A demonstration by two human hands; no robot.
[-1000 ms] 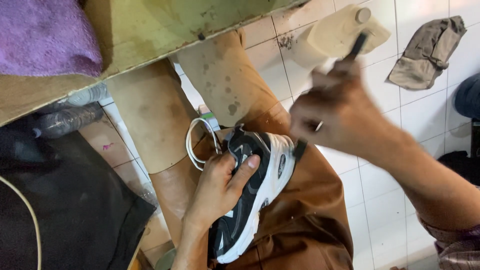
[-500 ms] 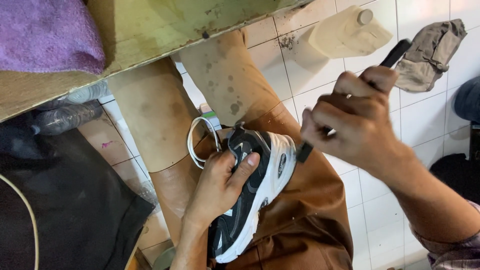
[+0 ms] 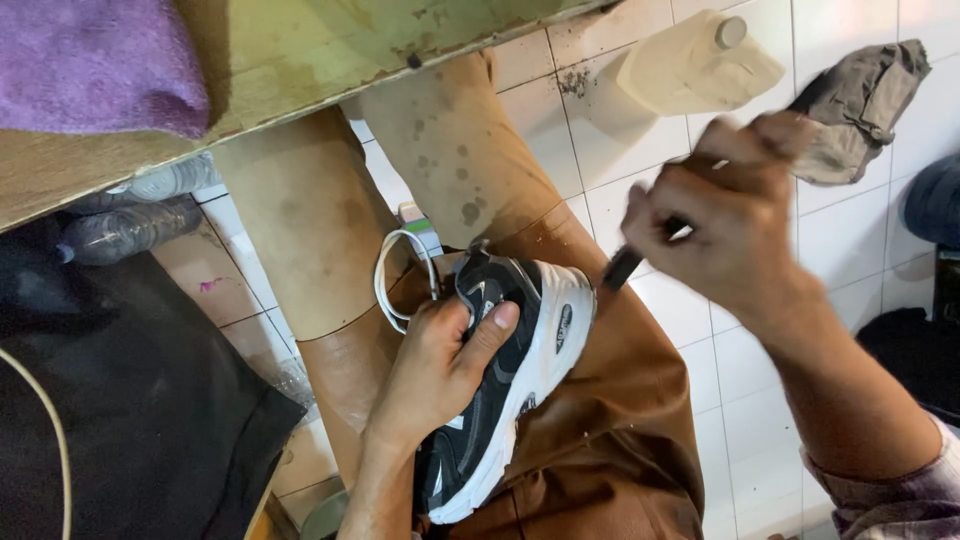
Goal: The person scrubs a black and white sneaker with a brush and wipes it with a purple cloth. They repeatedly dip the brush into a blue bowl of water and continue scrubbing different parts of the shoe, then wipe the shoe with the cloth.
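My left hand [image 3: 440, 370] clamps the black-and-white sneaker [image 3: 505, 375] against my brown-trousered thigh [image 3: 610, 430] so it can't slide. My right hand [image 3: 730, 225], raised just right of the toe, grips a dark-handled tool [image 3: 625, 265] tightly, tip angled toward the sole for control.

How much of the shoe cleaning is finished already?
The sneaker has its white sole looking fairly clean, though I cannot tell how much was scrubbed. The left hand grips it on the lap, while the right hand holds a dark brush just off the heel. The lace hangs loose.
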